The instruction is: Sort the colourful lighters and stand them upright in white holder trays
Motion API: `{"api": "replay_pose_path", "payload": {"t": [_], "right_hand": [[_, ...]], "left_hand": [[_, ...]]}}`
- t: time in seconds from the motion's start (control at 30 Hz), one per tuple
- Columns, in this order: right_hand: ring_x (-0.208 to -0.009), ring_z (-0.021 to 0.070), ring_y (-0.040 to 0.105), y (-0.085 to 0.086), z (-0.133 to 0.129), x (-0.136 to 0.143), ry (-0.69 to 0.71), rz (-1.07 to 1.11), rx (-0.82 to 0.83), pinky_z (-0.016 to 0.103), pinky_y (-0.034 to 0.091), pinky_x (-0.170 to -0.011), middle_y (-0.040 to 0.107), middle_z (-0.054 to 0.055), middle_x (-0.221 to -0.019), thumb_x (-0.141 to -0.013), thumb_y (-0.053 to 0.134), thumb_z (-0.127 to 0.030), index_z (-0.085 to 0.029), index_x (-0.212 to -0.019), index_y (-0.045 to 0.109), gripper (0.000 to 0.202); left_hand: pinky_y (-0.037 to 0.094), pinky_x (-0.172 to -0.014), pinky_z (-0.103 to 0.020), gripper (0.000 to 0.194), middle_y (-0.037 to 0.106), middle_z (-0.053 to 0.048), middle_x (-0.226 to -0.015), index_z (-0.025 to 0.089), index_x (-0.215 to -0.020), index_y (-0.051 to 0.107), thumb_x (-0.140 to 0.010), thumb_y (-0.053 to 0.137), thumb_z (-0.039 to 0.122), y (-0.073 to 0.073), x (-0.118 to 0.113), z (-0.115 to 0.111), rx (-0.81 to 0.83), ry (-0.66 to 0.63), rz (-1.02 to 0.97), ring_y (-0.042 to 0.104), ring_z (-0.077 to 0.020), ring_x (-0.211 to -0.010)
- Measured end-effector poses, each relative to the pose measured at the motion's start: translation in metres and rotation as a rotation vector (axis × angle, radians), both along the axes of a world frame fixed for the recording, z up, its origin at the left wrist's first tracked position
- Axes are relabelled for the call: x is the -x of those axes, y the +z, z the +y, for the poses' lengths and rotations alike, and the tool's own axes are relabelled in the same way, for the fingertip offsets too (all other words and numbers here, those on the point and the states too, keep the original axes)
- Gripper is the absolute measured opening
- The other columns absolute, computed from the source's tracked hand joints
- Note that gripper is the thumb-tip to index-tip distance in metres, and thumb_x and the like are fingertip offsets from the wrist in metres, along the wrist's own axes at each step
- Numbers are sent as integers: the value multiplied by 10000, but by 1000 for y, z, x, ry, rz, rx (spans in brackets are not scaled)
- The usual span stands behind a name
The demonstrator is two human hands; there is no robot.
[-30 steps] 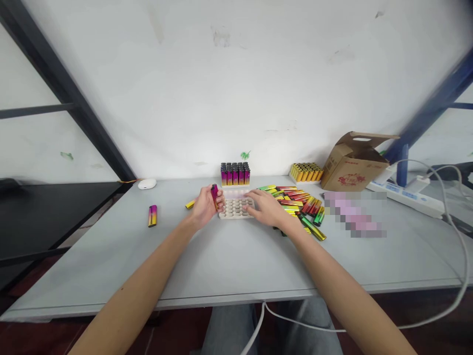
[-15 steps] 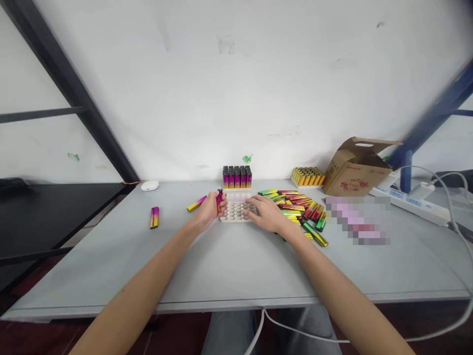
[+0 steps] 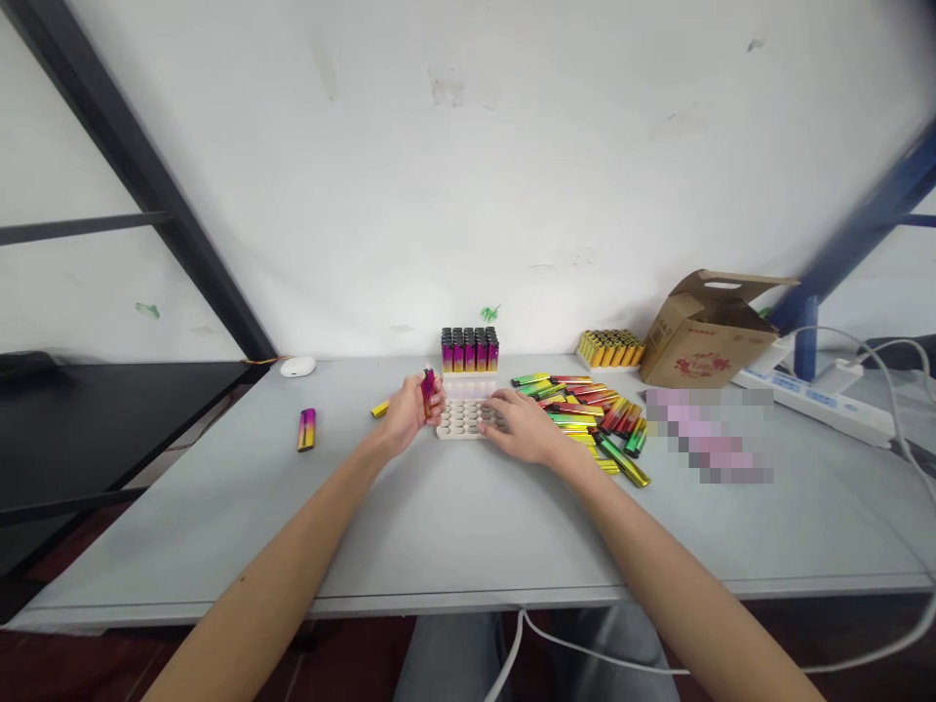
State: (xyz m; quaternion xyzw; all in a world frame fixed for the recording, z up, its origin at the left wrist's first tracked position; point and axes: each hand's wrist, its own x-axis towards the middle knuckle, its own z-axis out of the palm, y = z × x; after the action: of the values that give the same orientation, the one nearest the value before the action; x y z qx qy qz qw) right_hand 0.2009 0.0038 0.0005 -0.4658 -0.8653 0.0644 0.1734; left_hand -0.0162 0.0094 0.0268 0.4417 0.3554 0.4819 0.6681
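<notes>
My left hand [image 3: 413,411] is closed around a purple lighter [image 3: 428,392], held upright just left of a white tray with rows of holes [image 3: 459,419]. My right hand [image 3: 521,425] lies with fingers apart over the tray's right part and holds nothing that I can see. Behind the tray stands a rack of upright purple-and-yellow lighters [image 3: 469,353] with black tops. Another purple-and-yellow lighter [image 3: 306,429] lies off to the left. A yellow end of a lighter [image 3: 379,409] shows beside my left hand, which hides the rest.
Right of the tray spreads a pile of green, red and yellow lighters [image 3: 585,419]. Farther back are a rack of yellow lighters [image 3: 611,351], an open cardboard box [image 3: 702,341] and a white power strip [image 3: 819,402]. A white case [image 3: 297,367] lies back left.
My left hand has shifted slightly left with the lighter, now covering more of the lighter lying beside it. My right hand has stayed nearly in place over the tray.
</notes>
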Motion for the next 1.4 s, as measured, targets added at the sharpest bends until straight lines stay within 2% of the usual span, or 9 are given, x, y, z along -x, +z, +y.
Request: {"api": "replay_pose_path", "payload": {"t": [0.17, 0.27, 0.4, 0.5, 0.67, 0.73, 0.9, 1.1, 1.4], "right_hand": [[-1144, 281, 532, 1, 0, -1, 14, -12, 7, 414, 384, -993, 537, 168, -1268, -912, 502, -512, -153, -1286, 566, 522], [-1136, 291, 533, 2, -2, -1, 22, -2, 8, 418, 401, -974, 528, 169, -1273, -882, 542, -529, -156, -1302, 555, 562], [-1135, 281, 537, 1, -5, 2, 102, 23, 10, 411, 404, -992, 539, 163, -1256, -860, 576, -517, -145, -1293, 564, 572], [-1140, 270, 537, 0, -5, 4, 170, 46, 3, 401, 408, -1003, 545, 155, -1259, -856, 587, -493, -139, -1288, 567, 559], [-1155, 277, 535, 0, -5, 5, 193, 53, 1, 415, 416, -1000, 543, 158, -1274, -859, 593, -457, -139, -1263, 581, 514], [-1161, 278, 532, -1, -5, 5, 194, 57, 4, 417, 415, -1002, 545, 159, -1269, -865, 586, -451, -140, -1251, 588, 496], [-1156, 278, 534, -1, -5, 5, 185, 69, 22, 422, 417, -1005, 542, 157, -1268, -873, 574, -459, -139, -1245, 595, 490], [-1151, 265, 537, 1, -5, 5, 189, 67, 21, 406, 410, -1015, 541, 154, -1268, -874, 571, -469, -131, -1241, 598, 499], [-1183, 279, 489, 0, -3, 6, 60, 4, -46, 432, 367, -1033, 577, 117, -1248, -822, 607, -551, -179, -1148, 654, 497]], "left_hand": [[366, -480, -218, 274, 407, 34, -661, 202, -841, 465, -896, 414, 466, -2, 5, 5, -58, 67, -57, 429, -103, -531], [440, -573, -255, 255, 487, 20, -720, 201, -834, 482, -854, 538, 449, -4, 7, 7, -119, 133, -8, 529, -127, -626], [480, -821, -327, 328, 605, -46, -893, 175, -832, 585, -837, 588, 502, -7, 8, 8, -266, 263, 253, 598, -199, -943], [445, -922, -359, 416, 662, -76, -984, 173, -967, 670, -819, 591, 554, -8, 10, 8, -379, 276, 478, 587, -222, -1005], [480, -908, -377, 483, 707, -93, -1032, 163, -1051, 700, -749, 671, 539, -9, 10, 5, -403, 124, 591, 623, -253, -1002], [499, -881, -384, 483, 714, -104, -1035, 153, -1043, 706, -744, 674, 531, -12, 8, 5, -410, 105, 636, 640, -258, -977], [512, -870, -377, 449, 716, -113, -1069, 149, -1033, 711, -775, 634, 509, -18, 9, 9, -488, 124, 772, 650, -259, -982], [505, -859, -359, 350, 730, -54, -1012, 184, -954, 709, -784, 620, 477, -28, 14, 17, -561, 156, 922, 660, -236, -923], [492, -836, -352, 285, 703, -36, -787, 196, -739, 654, -720, 688, 478, -32, 12, 18, -598, 268, 892, 657, -228, -818]]}}
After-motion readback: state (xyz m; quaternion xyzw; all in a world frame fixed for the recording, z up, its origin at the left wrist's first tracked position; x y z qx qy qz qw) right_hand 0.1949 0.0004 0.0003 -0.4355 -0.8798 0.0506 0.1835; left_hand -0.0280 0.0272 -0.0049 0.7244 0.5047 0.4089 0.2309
